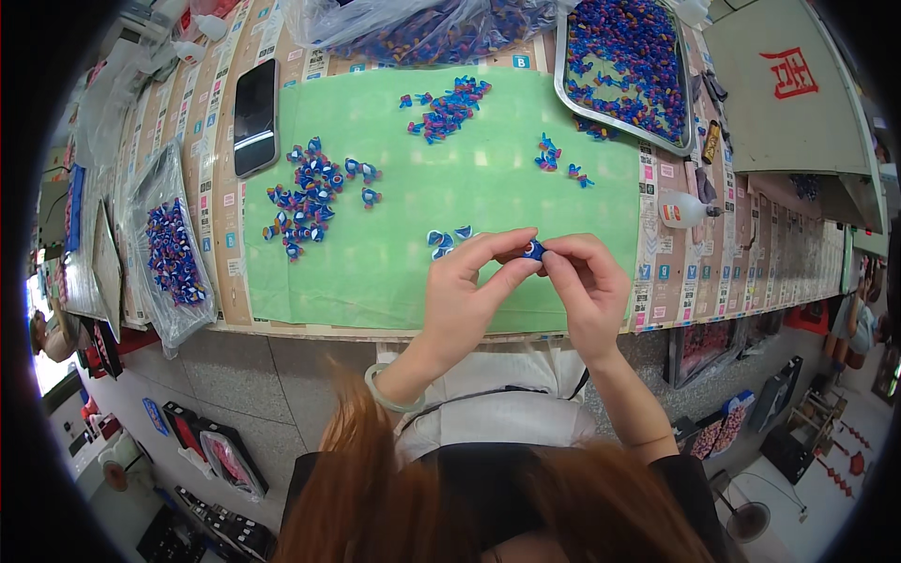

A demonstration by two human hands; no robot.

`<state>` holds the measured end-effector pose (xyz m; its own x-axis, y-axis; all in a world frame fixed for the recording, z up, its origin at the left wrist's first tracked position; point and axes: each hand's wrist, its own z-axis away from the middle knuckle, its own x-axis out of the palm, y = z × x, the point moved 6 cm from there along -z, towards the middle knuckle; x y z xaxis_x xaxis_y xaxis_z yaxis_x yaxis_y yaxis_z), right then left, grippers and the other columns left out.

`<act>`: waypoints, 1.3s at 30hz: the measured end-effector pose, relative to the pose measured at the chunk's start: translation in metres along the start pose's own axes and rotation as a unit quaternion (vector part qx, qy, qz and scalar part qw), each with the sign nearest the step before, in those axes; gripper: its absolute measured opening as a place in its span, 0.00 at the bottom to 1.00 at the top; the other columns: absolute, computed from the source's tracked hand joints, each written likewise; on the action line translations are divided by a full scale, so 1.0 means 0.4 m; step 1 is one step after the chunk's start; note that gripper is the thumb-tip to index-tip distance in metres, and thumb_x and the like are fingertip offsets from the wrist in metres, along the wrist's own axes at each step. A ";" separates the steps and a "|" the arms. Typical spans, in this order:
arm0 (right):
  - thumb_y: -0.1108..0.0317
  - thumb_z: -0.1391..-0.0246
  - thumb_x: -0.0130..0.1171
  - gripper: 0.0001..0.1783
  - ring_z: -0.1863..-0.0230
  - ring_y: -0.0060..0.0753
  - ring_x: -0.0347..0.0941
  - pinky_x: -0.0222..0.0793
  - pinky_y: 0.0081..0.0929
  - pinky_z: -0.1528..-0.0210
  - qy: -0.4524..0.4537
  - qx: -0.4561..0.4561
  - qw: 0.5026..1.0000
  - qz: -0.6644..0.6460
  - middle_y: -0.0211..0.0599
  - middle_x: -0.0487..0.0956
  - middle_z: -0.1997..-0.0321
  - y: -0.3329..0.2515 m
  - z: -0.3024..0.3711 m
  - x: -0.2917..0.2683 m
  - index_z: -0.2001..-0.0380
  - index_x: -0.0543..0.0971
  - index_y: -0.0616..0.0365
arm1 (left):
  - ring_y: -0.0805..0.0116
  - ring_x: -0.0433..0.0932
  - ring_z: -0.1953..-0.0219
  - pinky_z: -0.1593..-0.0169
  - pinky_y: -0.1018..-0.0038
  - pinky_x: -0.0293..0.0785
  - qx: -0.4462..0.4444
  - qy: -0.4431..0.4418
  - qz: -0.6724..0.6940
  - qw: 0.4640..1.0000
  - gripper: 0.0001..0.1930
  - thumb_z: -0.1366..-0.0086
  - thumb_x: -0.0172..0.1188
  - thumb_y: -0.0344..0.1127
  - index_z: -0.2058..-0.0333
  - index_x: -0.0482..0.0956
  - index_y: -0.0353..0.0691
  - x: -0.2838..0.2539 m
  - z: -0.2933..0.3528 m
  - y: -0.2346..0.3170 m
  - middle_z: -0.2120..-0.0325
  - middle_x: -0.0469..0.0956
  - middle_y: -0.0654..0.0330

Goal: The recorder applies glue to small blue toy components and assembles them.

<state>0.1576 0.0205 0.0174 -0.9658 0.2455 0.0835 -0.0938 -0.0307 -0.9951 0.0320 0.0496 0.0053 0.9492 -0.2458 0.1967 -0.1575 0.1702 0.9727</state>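
Both my hands meet over the near edge of a green mat [375, 281]. A small blue plastic piece [534, 250] with a pale mark is pinched between the fingertips of my left hand [474, 291] and my right hand [589, 286]. Just left of the fingers lie a few blue-and-white pieces [439, 242]. Farther left on the mat is a loose pile of blue, white and orange pieces [310, 192]. Another cluster of blue and red pieces [449, 111] lies at the far middle, and a few more [549, 155] are at the right.
A metal tray [560, 75] full of small coloured parts stands at the far right, beside a clear bag [422, 28] of similar parts. A phone [256, 117] lies at the mat's left. Left of it is a plastic-lined tray [192, 324]. A white bottle [683, 210] lies at the right.
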 end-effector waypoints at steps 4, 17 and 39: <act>0.82 0.53 0.48 0.06 0.70 0.23 0.69 0.67 0.17 0.66 -0.053 -0.081 0.988 0.118 0.37 0.70 0.70 -0.016 0.011 0.001 0.69 0.71 0.69 | 0.75 0.72 0.69 0.65 0.81 0.66 0.014 -0.016 -0.014 1.000 0.12 0.50 0.57 0.26 0.65 0.74 0.34 -0.004 0.002 -0.005 0.73 0.75 0.60; 0.77 0.52 0.50 0.06 0.72 0.19 0.69 0.65 0.14 0.71 0.003 0.117 0.983 -0.138 0.34 0.74 0.74 0.033 0.011 -0.004 0.69 0.72 0.67 | 0.74 0.71 0.66 0.60 0.80 0.66 -0.013 -0.029 0.034 0.999 0.11 0.48 0.54 0.24 0.64 0.74 0.32 -0.003 -0.009 0.007 0.69 0.74 0.58; 0.82 0.54 0.48 0.06 0.70 0.22 0.69 0.66 0.16 0.67 -0.042 -0.027 0.994 0.096 0.37 0.71 0.71 -0.006 0.029 -0.008 0.70 0.71 0.68 | 0.75 0.70 0.68 0.62 0.79 0.65 -0.162 -0.057 0.241 0.955 0.06 0.45 0.51 0.26 0.68 0.71 0.32 0.027 -0.004 -0.051 0.72 0.73 0.61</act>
<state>0.1581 0.0085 0.0202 -0.9816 0.1588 -0.1064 0.1051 -0.0169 -0.9943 0.0457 0.0449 -0.0125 0.7488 -0.1634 0.6424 -0.4592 0.5710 0.6805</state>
